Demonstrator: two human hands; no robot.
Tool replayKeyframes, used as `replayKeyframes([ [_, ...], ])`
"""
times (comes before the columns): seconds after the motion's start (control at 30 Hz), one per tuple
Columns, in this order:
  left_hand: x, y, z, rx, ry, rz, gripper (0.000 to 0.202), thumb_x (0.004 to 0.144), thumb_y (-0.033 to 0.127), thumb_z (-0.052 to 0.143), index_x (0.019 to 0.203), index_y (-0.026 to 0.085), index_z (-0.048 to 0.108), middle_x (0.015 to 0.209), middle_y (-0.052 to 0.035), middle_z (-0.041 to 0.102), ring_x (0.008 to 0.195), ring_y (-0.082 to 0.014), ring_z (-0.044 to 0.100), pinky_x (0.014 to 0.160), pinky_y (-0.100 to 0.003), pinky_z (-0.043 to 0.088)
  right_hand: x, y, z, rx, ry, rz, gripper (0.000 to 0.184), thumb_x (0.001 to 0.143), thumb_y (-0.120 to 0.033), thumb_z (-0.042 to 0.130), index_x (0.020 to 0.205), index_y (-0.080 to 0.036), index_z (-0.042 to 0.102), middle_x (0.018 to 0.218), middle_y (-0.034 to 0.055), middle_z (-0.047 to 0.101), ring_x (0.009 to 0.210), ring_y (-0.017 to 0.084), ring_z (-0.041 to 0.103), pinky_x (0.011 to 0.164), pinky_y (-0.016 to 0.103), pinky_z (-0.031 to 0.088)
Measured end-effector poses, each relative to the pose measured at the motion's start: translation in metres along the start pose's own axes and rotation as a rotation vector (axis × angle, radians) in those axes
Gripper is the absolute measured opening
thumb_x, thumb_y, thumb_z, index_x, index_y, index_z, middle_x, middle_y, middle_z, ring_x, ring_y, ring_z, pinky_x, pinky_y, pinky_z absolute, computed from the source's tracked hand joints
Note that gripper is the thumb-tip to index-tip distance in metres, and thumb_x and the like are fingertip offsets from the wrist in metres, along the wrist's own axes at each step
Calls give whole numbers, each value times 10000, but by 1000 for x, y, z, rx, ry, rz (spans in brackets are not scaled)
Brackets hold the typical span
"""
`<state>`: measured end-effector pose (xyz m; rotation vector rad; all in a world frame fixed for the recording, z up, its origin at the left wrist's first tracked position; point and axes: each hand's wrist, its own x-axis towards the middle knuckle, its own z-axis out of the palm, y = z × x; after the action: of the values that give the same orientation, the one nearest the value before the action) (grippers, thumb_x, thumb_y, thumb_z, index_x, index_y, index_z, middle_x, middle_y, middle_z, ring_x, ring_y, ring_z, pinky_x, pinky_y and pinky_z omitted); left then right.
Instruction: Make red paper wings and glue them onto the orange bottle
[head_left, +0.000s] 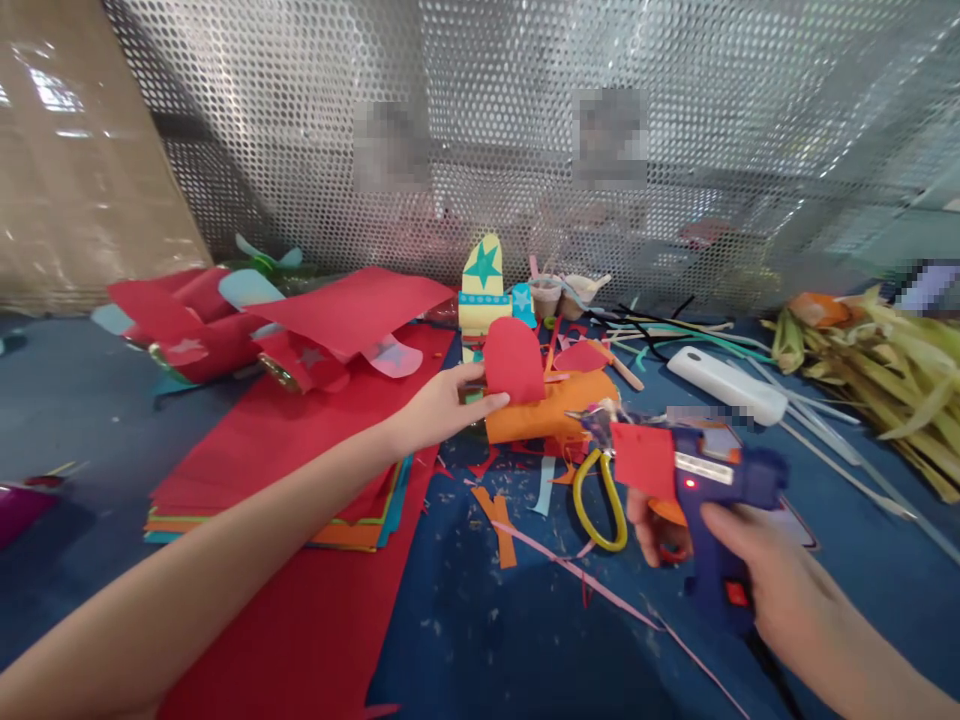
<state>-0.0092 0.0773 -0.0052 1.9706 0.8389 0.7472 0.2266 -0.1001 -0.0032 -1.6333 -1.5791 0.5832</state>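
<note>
My left hand [442, 405] reaches forward and pinches a rounded red paper piece [513, 360], holding it upright against an orange paper tube [551, 405] that lies on the blue table. My right hand [757, 570] grips a blue hot glue gun [720, 500] near the front right; its red light is on and its nozzle points left. A small red paper square [643, 458] sits between the gun and my fingers. Yellow-handled scissors [600, 495] lie just left of the gun.
A stack of coloured paper sheets [300, 450], red on top, lies at left, with a red paper plane [217, 325] behind it. A yellow paper plane with a teal star [481, 285] stands at the back. A white tube [726, 385], dried leaves [885, 370] and paper scraps [499, 520] cover the right.
</note>
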Motion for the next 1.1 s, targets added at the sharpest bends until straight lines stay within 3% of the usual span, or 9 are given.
replayKeyframes([
  [0.07, 0, 1, 0, -54, -5, -20, 312, 791, 344, 568, 1022, 153, 657, 1165, -89, 682, 1082, -243, 629, 925, -388, 502, 6, -17, 11, 107, -137, 16, 351, 901, -503, 406, 856, -246, 640, 753, 49, 695, 658, 215, 665, 623, 305, 565],
  [0.23, 0, 1, -1, -163, -15, -77, 279, 774, 357, 601, 957, 169, 698, 1099, -67, 714, 1041, -256, 652, 905, -399, 519, 11, -23, 27, 88, -17, -7, 305, 876, -475, 483, 913, -208, 626, 804, 68, 696, 692, 200, 648, 652, 314, 548],
  [0.47, 3, -3, -1, -226, -20, -103, 327, 793, 373, 602, 1023, 147, 657, 1135, -93, 691, 1057, -252, 640, 930, -396, 504, 16, -11, 33, 140, -108, 1, 262, 909, -438, 451, 899, -219, 595, 784, 34, 661, 711, 174, 636, 672, 276, 538],
  [0.6, 2, -7, 4, -173, 56, 12, 648, 827, 274, 565, 1391, 155, 270, 1163, -127, 663, 1046, -223, 644, 918, -381, 512, 18, -13, 36, 157, -100, -8, 263, 917, -432, 441, 832, -220, 572, 712, 16, 630, 650, 154, 616, 635, 256, 531],
  [0.67, 0, -8, 6, -106, 83, 65, 768, 871, 280, 517, 1458, 184, 30, 1172, -126, 658, 1055, -216, 640, 923, -374, 509, 19, -14, 36, 172, -91, -13, 276, 921, -430, 428, 807, -218, 561, 684, 10, 616, 618, 147, 608, 620, 254, 530],
  [0.77, -4, -10, 9, 6, 108, 132, 802, 912, 304, 474, 1468, 244, -102, 1298, -121, 583, 1158, -217, 578, 971, -370, 473, 20, -15, 35, 198, -70, -14, 276, 915, -431, 431, 819, -208, 562, 701, 22, 624, 615, 147, 613, 611, 255, 532],
  [0.87, -6, -9, 9, 110, 127, 178, 690, 932, 307, 446, 1481, 286, 29, 1381, -95, 511, 1233, -221, 508, 1003, -378, 438, 19, -15, 35, 210, -51, -7, 270, 908, -425, 450, 815, -204, 573, 721, 35, 636, 630, 152, 620, 615, 261, 535],
  [1.0, -6, -6, 9, 270, 50, 230, 353, 963, 237, 357, 1268, 251, 535, 1206, -47, 633, 1137, -194, 552, 988, -358, 428, 19, -14, 37, 221, -50, 1, 276, 909, -437, 449, 832, -208, 583, 713, 24, 635, 631, 150, 622, 610, 252, 535],
  [1.1, -6, -5, 11, 293, 63, 242, 293, 953, 252, 411, 1149, 199, 623, 1102, -56, 668, 1060, -179, 575, 955, -319, 440, 20, -12, 37, 225, -63, 0, 265, 918, -433, 447, 859, -217, 588, 691, 2, 615, 626, 134, 609, 624, 233, 528],
])
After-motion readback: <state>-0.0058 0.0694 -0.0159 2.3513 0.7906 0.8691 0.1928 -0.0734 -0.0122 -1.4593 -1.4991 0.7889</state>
